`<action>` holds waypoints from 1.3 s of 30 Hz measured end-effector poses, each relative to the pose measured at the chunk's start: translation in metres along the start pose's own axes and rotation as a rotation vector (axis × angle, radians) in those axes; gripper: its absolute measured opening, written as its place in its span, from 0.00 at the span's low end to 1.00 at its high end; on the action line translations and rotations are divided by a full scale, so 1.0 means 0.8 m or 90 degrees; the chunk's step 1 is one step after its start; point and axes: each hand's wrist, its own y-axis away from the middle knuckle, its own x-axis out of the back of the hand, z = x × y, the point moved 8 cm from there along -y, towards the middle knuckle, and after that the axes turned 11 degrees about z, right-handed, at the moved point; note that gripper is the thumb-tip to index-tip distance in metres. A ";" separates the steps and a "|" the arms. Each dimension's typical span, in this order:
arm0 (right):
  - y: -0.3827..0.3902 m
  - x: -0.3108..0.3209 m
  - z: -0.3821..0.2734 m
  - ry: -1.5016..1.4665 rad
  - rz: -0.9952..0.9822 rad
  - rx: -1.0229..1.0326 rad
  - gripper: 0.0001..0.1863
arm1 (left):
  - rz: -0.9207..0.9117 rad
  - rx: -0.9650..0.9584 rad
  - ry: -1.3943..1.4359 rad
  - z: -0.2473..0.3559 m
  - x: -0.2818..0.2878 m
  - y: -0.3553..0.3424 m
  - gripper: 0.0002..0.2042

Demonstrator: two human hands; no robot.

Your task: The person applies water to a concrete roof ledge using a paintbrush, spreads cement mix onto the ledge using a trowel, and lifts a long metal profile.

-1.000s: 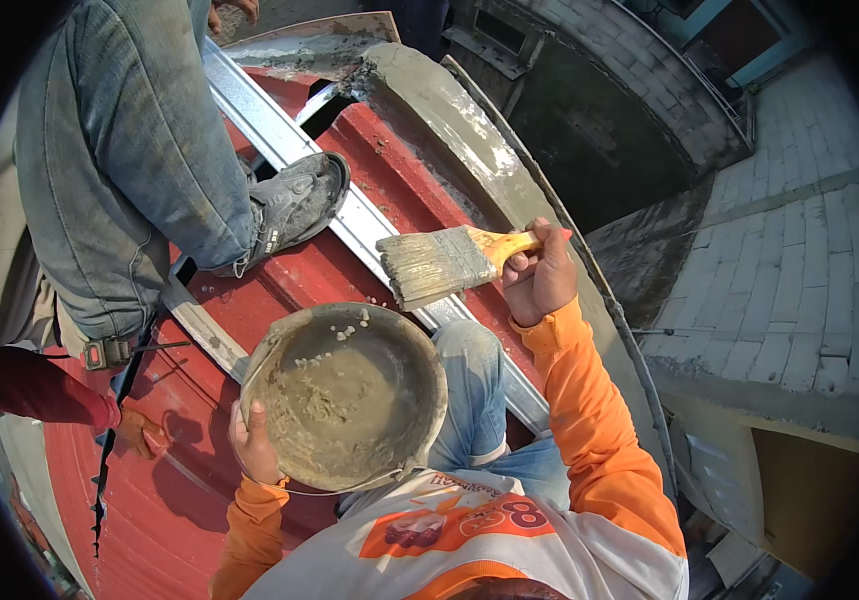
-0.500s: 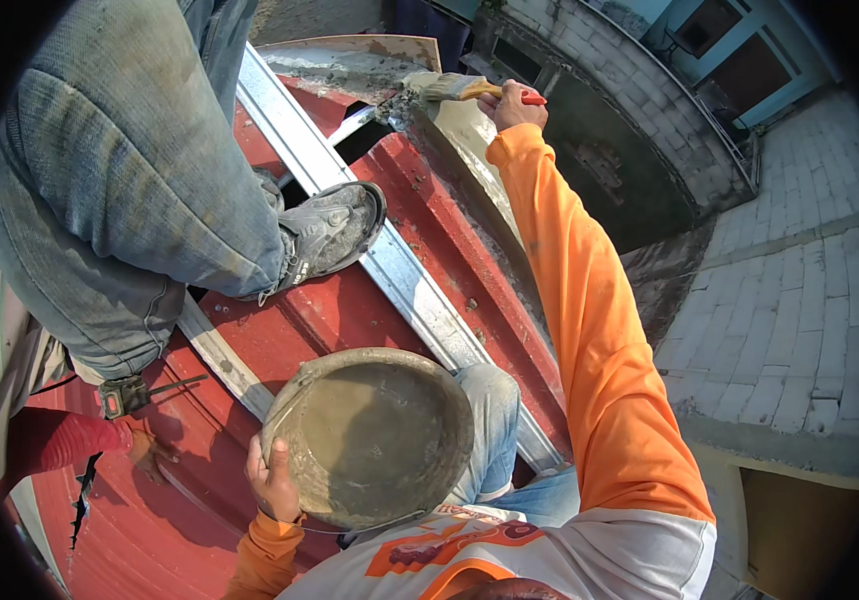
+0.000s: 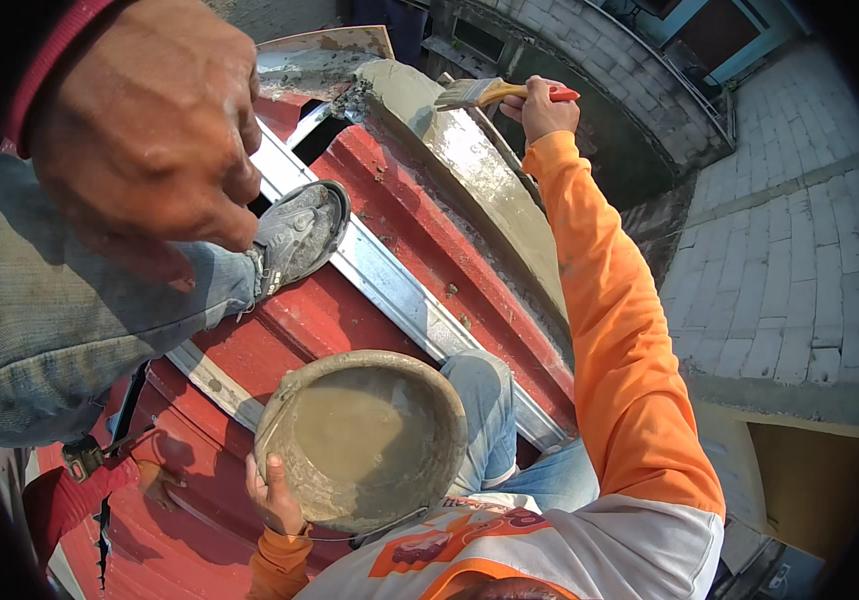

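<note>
My left hand [image 3: 278, 497] grips the rim of a round, cement-crusted bucket [image 3: 455, 400], with the thumb over the edge. Murky grey-brown liquid [image 3: 365, 425] fills the lower part of the bucket. With my right arm stretched forward, my right hand [image 3: 547, 110] is closed on the handle of a wide paintbrush [image 3: 495, 92], wooden with a red end. Its pale bristles hang at the edge of a smooth cement ledge [image 3: 440, 145]. The ledge has a wet, shiny patch just below the brush; from this view I cannot tell whether the bristles touch it.
A co-worker's hand [image 3: 150, 130] looms large at upper left, above their jeans and grey shoe [image 3: 300, 235]. Metal rails [image 3: 390, 280] cross the red corrugated roof [image 3: 290, 320]. Another hand [image 3: 158, 483] rests on the roof. Beyond the ledge is a drop beside block walls [image 3: 770, 260].
My right hand and the brush have moved right, off the ledge's far end toward its outer side. A co-worker's hand has come into view at upper left, and their leg has shifted.
</note>
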 end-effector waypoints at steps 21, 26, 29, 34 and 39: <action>0.058 0.324 0.032 0.152 0.209 -0.063 0.09 | -0.053 -0.046 0.082 0.021 -0.015 -0.001 0.28; 0.004 0.085 0.076 -0.150 0.091 -0.199 0.10 | -0.038 -0.067 0.069 0.019 -0.015 0.003 0.26; 0.007 0.009 0.079 -0.146 0.010 -0.131 0.10 | -0.029 -0.111 -0.001 0.013 -0.013 0.002 0.26; 0.054 0.068 0.089 -0.061 -0.011 -0.006 0.09 | -0.032 -0.115 0.009 0.032 -0.014 0.008 0.24; 0.097 0.297 0.079 0.113 0.101 0.019 0.10 | 0.021 -0.077 0.009 0.002 -0.009 -0.003 0.28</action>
